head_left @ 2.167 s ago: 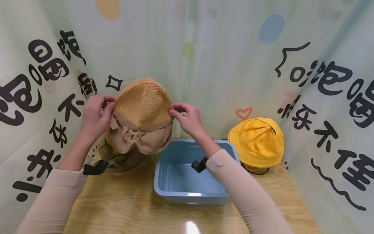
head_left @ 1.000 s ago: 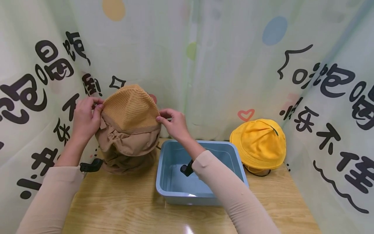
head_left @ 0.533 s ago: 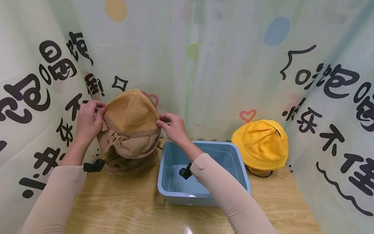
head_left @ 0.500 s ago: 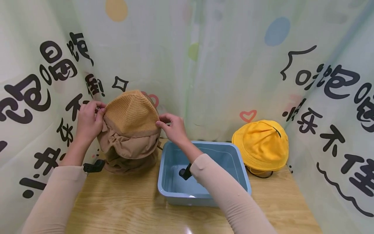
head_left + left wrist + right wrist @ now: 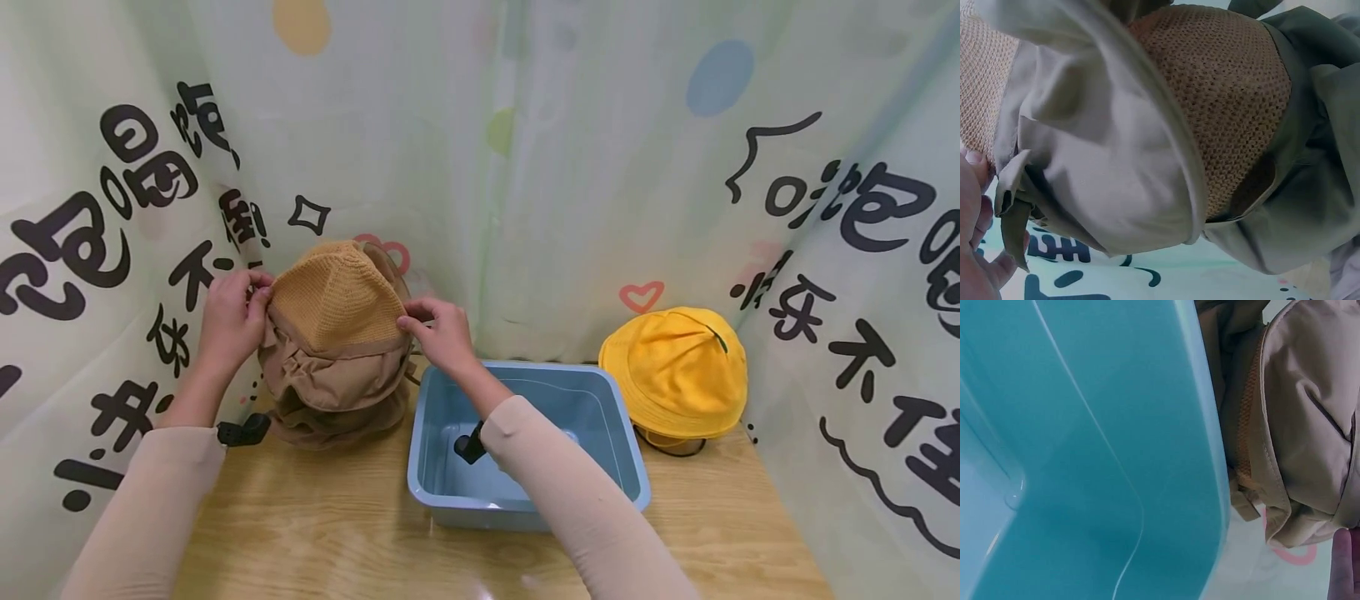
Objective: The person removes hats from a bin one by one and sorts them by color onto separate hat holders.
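Observation:
A sun hat (image 5: 333,300) with a knitted tan crown and a khaki fabric brim is held up at the left. My left hand (image 5: 231,321) pinches its left side between thumb and fingers. On the opposite side my right hand (image 5: 442,333) pinches the edge where crown meets brim. Directly beneath, mostly covered, lies another khaki hat (image 5: 333,425); its woven brown crown (image 5: 1222,94) shows under the raised brim (image 5: 1104,144) in the left wrist view. The right wrist view catches the held hat's gathered brim (image 5: 1316,425) beside the right fingertips (image 5: 1341,556).
A blue plastic bin (image 5: 442,502) stands in the middle of the wooden table (image 5: 322,533), under my right forearm. To its right sits a yellow hat (image 5: 675,371) on top of another, with a black cord below. A printed curtain (image 5: 555,208) surrounds the table.
Both hands have lowered the sun hat and carried it left, over the hat beneath, then a little further down in the last half second. Both hands keep their pinch.

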A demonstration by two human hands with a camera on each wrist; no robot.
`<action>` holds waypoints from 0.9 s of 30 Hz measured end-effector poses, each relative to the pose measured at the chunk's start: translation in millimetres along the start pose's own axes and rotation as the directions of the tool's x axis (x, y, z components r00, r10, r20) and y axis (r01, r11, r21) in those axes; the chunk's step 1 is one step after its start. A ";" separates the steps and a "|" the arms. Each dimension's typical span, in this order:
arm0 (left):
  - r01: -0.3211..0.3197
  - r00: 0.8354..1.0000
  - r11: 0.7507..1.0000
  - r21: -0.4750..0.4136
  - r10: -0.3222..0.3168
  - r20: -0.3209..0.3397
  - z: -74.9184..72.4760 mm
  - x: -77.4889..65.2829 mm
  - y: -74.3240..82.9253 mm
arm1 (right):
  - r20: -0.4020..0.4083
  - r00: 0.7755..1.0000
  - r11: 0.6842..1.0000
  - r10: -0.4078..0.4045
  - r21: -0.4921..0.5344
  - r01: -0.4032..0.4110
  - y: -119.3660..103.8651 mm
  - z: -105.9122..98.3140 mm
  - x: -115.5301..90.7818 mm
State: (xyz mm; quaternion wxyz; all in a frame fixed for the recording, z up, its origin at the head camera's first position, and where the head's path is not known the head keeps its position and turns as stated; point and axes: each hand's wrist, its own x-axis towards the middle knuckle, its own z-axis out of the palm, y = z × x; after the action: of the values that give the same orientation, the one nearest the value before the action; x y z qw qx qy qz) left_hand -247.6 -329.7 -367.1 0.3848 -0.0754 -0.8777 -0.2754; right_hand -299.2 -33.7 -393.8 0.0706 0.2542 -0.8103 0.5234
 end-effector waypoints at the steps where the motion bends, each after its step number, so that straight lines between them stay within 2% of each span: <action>1: 0.002 1.000 1.000 0.000 -0.002 0.000 1.1 -0.9 -1.6 | 0.002 1.000 1.000 0.005 -0.003 -0.005 1.1 1.1 0.4; 13: 0.130 0.990 0.991 0.004 -0.130 0.055 11.3 -12.6 -15.1 | 0.035 0.998 0.998 0.052 -0.047 -0.050 11.8 14.2 3.1; 21: 0.140 0.989 0.990 -0.009 -0.140 0.048 17.8 -15.3 -23.9 | 0.037 0.997 0.995 0.072 -0.072 -0.069 14.2 20.7 4.7; 27: 0.171 0.983 0.985 -0.003 -0.170 0.072 19.2 -20.5 -28.8 | 0.057 0.993 0.991 0.102 -0.089 -0.097 15.0 27.6 4.0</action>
State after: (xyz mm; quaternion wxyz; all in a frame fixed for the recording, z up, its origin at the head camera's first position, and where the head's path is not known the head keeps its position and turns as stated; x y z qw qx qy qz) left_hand -255.5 -341.8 -404.6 0.3280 -0.0116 -0.8928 -0.3085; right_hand -305.7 -54.6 -416.6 0.0304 0.2260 -0.8454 0.4830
